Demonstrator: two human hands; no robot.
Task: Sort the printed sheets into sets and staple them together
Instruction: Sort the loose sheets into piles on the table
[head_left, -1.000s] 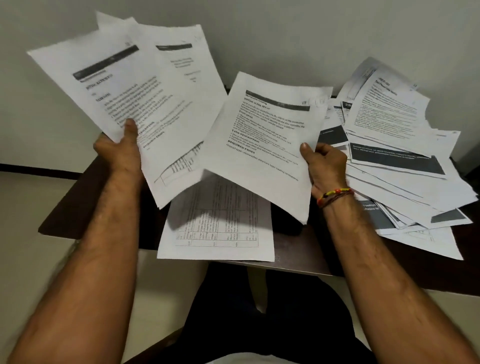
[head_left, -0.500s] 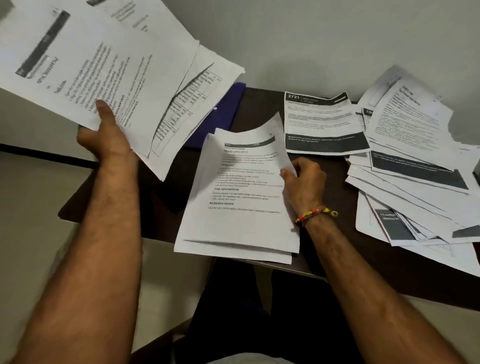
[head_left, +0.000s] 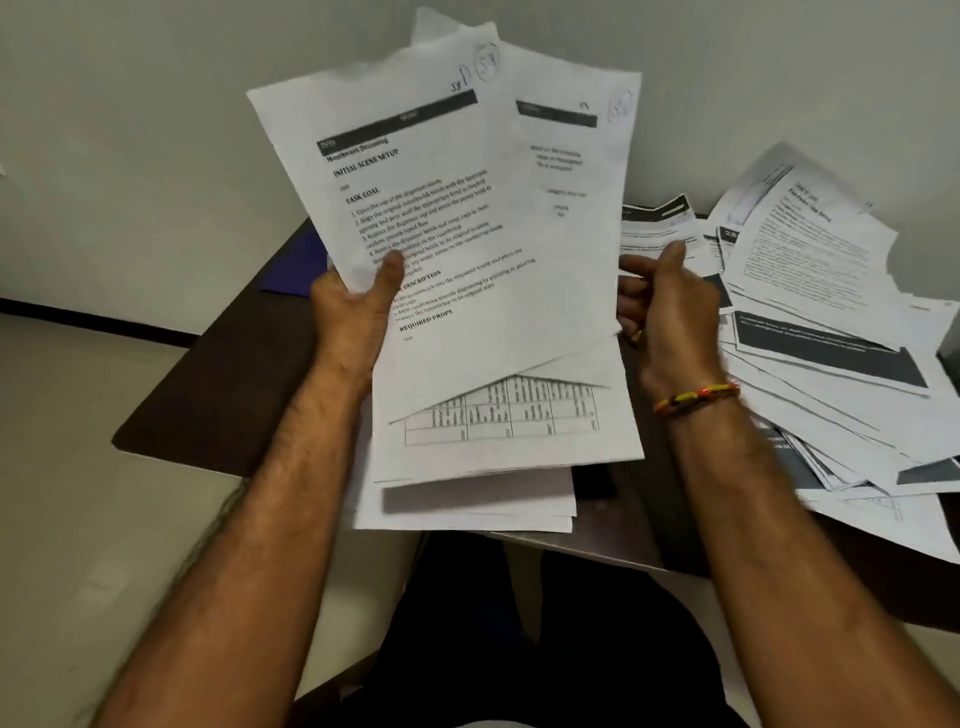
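While the left hand (head_left: 358, 306) grips a fanned bundle of printed sheets (head_left: 467, 249) upright above the near edge of the dark table (head_left: 218, 384), thumb pressed on the front page headed "INITIAL SCENE SETUP", the right hand (head_left: 670, 312) sits at the bundle's right edge with fingers curled. Whether it pinches a back sheet or only touches the edge I cannot tell, since the paper hides its fingertips. At least three sheets show in the bundle: the text page in front, a second page with a dark header bar behind it, and a table-printed page (head_left: 509, 415) sticking out below.

Under the bundle, a small squared stack (head_left: 467, 504) lies flat at the near edge, which looks like a set already gathered. Along the right side of the table a large loose heap of sheets (head_left: 810, 332) sprawls unsorted, some overhanging the edge. A blue folder (head_left: 291, 270) peeks out toward the far left corner.

No stapler is visible and no staple can be made out, so I judge the work early: sorting is under way, most of it remains, and stapling is not yet begun.
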